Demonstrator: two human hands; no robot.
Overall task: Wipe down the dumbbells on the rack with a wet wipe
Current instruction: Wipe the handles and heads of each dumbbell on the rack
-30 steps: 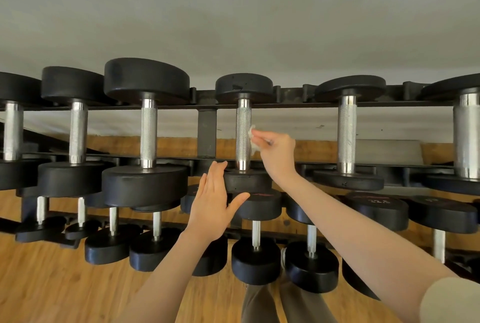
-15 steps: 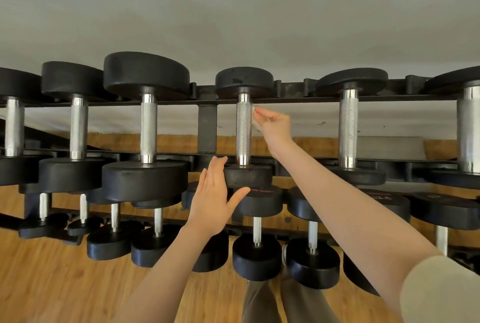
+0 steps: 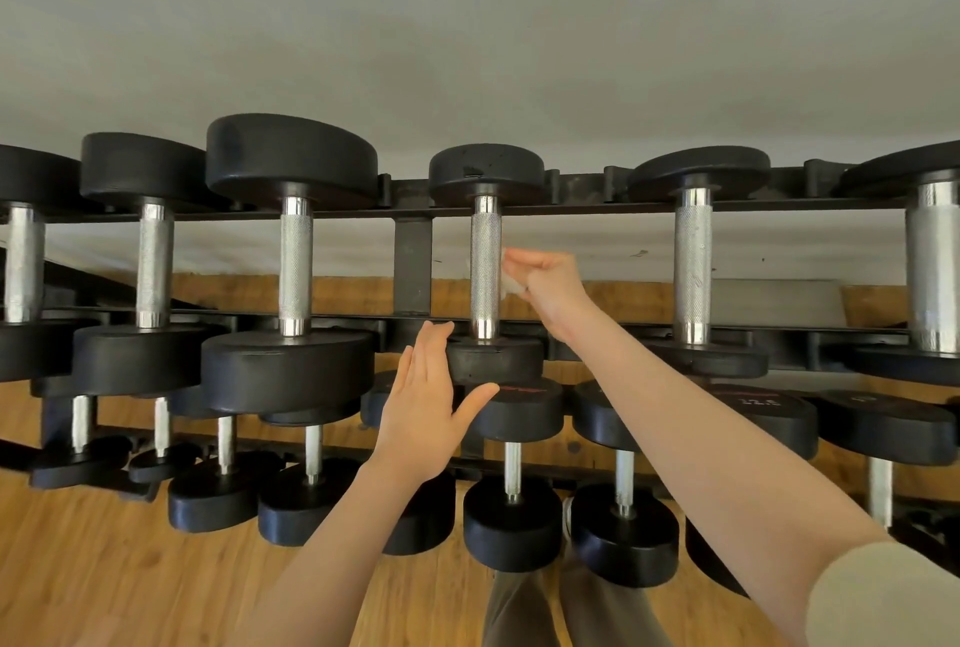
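Wiping the knurled steel handle [image 3: 485,268] of the small top-row dumbbell [image 3: 486,173], near the middle of the rack [image 3: 413,259]. Right hand [image 3: 545,280] pressed against the right side of that handle, fingers curled and pinching a bunched white wet wipe [image 3: 508,282]; only a small bit of the wipe visible between fingers and metal, touching the handle about halfway along. Probably bunched small in this way to fit the narrow bar and to press into the knurling.

Left hand [image 3: 428,410] with fingers straight and together, thumb spread, holding nothing; fingertips at the left edge of the near head [image 3: 493,360] of the same dumbbell. Contact not certain from this view. Most likely placed there to steady the dumbbell, so no rolling in the cradle under the wiping pressure.

Other dumbbells just beside on both sides, with larger heads and thicker handles, and a lower row underneath. Impossible to judge which of them are already clean.
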